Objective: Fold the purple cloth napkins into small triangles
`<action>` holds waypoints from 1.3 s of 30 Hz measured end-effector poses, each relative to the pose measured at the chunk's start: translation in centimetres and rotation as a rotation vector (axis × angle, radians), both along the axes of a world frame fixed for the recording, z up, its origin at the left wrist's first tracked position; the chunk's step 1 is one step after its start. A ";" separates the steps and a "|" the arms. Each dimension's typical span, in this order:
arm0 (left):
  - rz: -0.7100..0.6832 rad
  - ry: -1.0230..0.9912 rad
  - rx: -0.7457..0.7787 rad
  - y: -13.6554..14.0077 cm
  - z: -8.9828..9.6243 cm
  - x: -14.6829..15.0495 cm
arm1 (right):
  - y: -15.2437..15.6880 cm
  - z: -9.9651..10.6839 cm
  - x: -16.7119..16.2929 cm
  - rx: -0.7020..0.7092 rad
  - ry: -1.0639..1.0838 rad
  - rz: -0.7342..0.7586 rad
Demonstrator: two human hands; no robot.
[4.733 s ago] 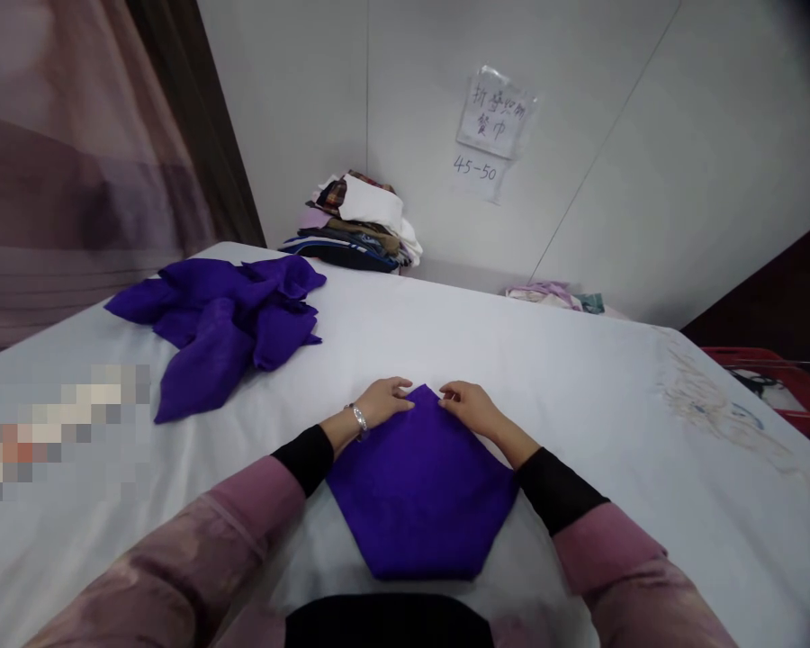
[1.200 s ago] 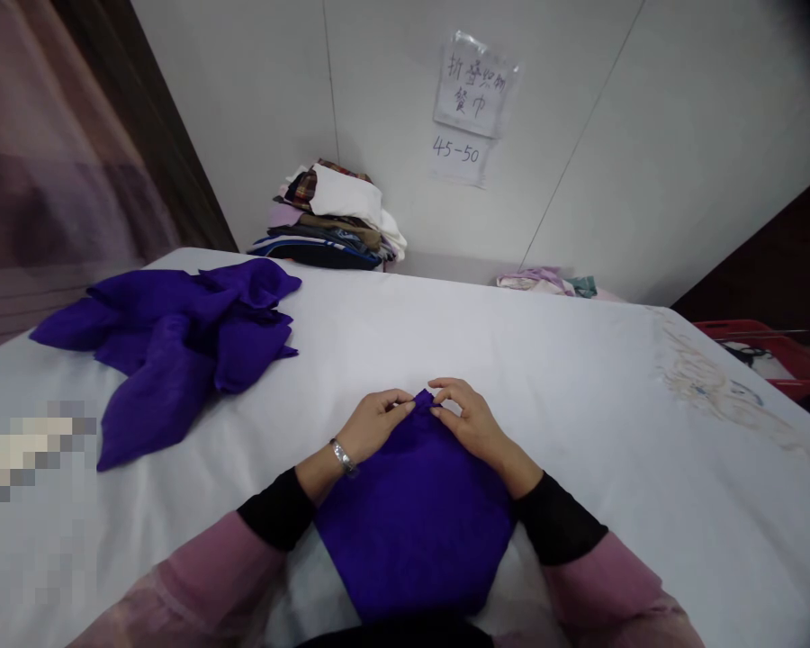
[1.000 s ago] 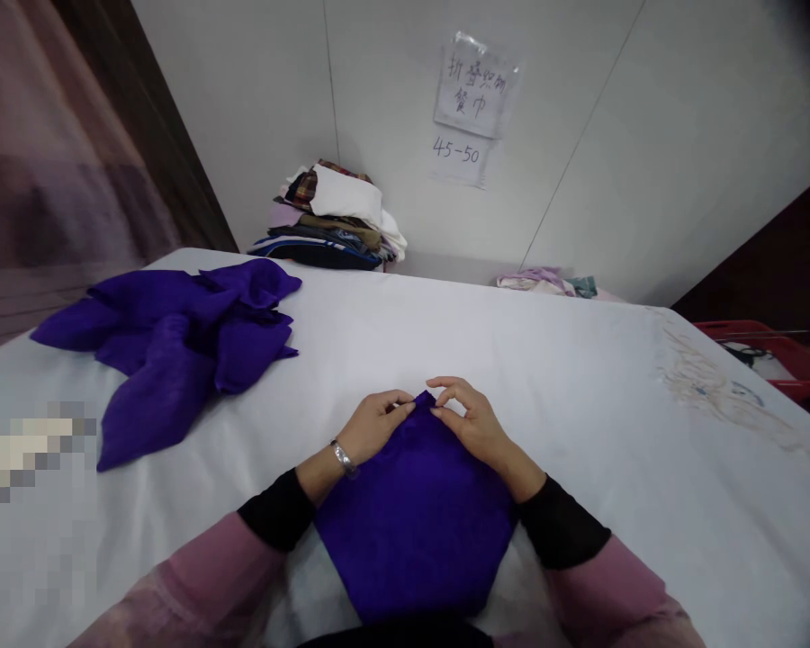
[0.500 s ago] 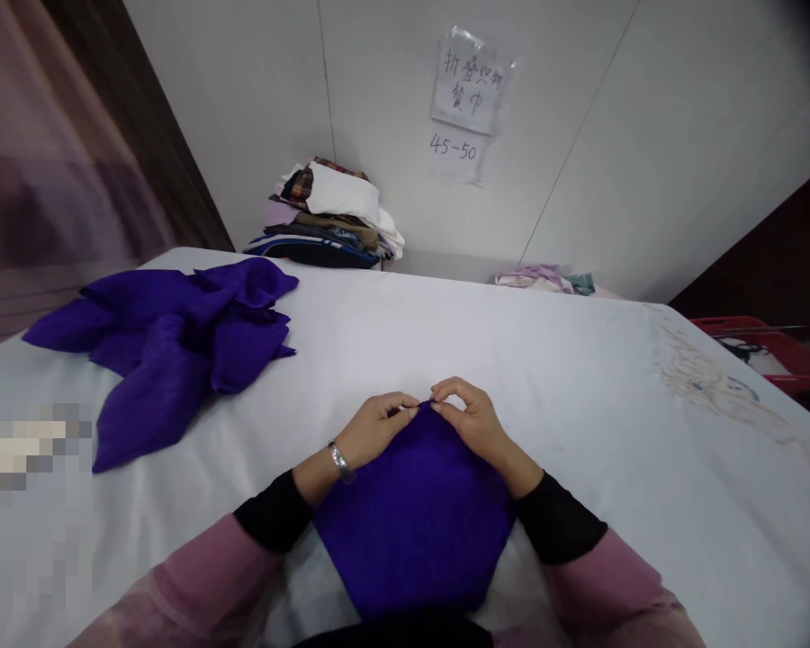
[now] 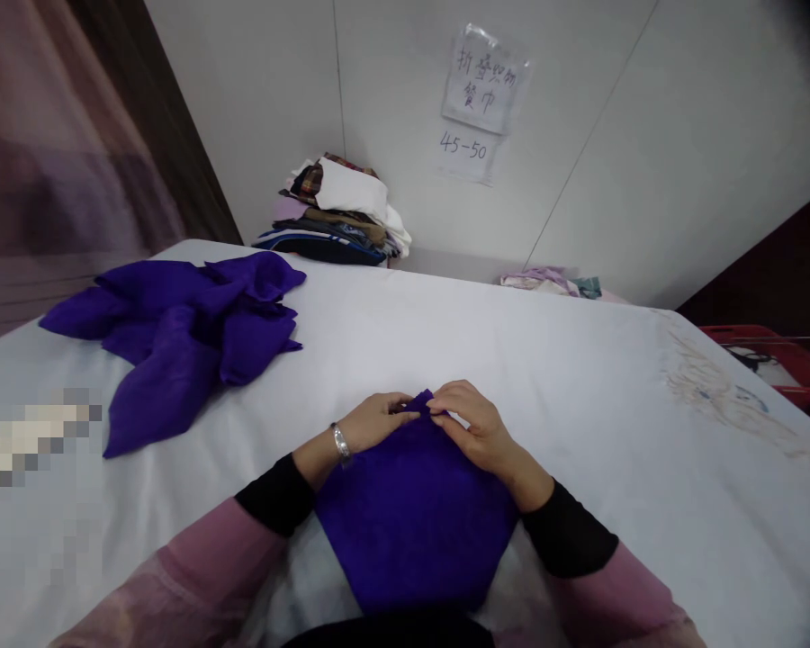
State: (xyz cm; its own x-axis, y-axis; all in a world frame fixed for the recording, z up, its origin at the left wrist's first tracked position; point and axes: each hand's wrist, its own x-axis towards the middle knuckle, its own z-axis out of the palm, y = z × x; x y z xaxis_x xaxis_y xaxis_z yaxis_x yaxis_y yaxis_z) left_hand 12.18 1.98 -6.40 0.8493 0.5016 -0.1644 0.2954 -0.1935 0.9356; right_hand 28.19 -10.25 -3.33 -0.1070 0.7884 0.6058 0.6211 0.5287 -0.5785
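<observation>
A purple cloth napkin (image 5: 418, 513) lies folded in front of me, wide in the middle and narrowing to a small tip at its far end. My left hand (image 5: 376, 423), with a silver bracelet at the wrist, pinches the napkin just left of that tip. On the other side, my right hand (image 5: 473, 427) has its thumb and fingertips closed on the cloth close to the tip. The near edge of the napkin disappears behind my dark clothing.
A loose heap of purple cloths (image 5: 175, 333) lies on the white-covered table (image 5: 567, 387) at the left. Folded clothes (image 5: 344, 211) are stacked by the wall, with a smaller cloth bundle (image 5: 546, 281) further right. A red basket (image 5: 762, 346) stands beyond the right edge.
My hands have moved slightly apart at the far tip, and more of the purple tip shows between them. The whole view has shifted a little.
</observation>
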 end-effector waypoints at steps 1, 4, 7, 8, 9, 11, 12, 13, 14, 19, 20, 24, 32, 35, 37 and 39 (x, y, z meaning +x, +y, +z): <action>0.016 0.013 -0.016 0.1 -0.2 0.0 | -0.2 0.4 -0.3 -0.019 0.002 0.030; 0.075 0.041 -0.015 0.1 -0.5 0.0 | -1.1 1.8 -1.0 -0.149 0.040 0.148; 0.119 0.026 0.000 0.1 -0.3 -0.1 | -1.6 2.8 -1.1 -0.292 0.131 0.222; 0.127 0.015 -0.011 0.0 -0.1 -0.1 | -1.6 2.8 -0.9 -0.323 0.170 0.201; 0.134 -0.001 -0.030 -0.1 0.2 -0.2 | -1.5 2.6 -0.7 -0.341 0.211 0.153; 0.147 -0.032 -0.068 -0.4 0.9 -0.3 | -1.0 1.9 -0.1 -0.347 0.288 0.013; 0.150 -0.046 -0.080 -0.6 1.2 -0.4 | -0.8 1.5 0.1 -0.344 0.321 -0.051; 0.152 -0.060 -0.089 -0.8 1.5 -0.4 | -0.5 1.1 0.2 -0.341 0.349 -0.098; 0.150 -0.074 -0.092 -1.1 1.8 -0.4 | -0.3 0.7 0.3 -0.340 0.372 -0.125; 0.140 -0.107 -0.014 -1.9 2.4 -0.4 | 0.0 0.3 -0.1 -0.296 0.416 -0.126; 0.142 -0.105 0.001 -2.0 2.5 -0.3 | 0.0 0.3 -0.2 -0.285 0.417 -0.125; 0.104 -0.129 -0.014 -2.5 2.8 -0.3 | 0.1 0.4 -0.3 -0.234 0.399 -0.172; 0.028 -0.236 0.027 -3.1 3.4 -0.3 | 0.2 -0.1 -0.1 -0.222 0.369 -0.183; 0.023 -0.261 0.092 -3.1 3.4 -0.3 | 0.2 -0.1 -0.1 -0.231 0.366 -0.176; 0.023 -0.267 0.149 -3.1 3.3 -0.3 | 0.2 -0.1 -0.1 -0.256 0.362 -0.176; 0.035 -0.272 0.213 -3.1 3.2 -0.3 | 0.2 -0.2 0.0 -0.287 0.351 -0.187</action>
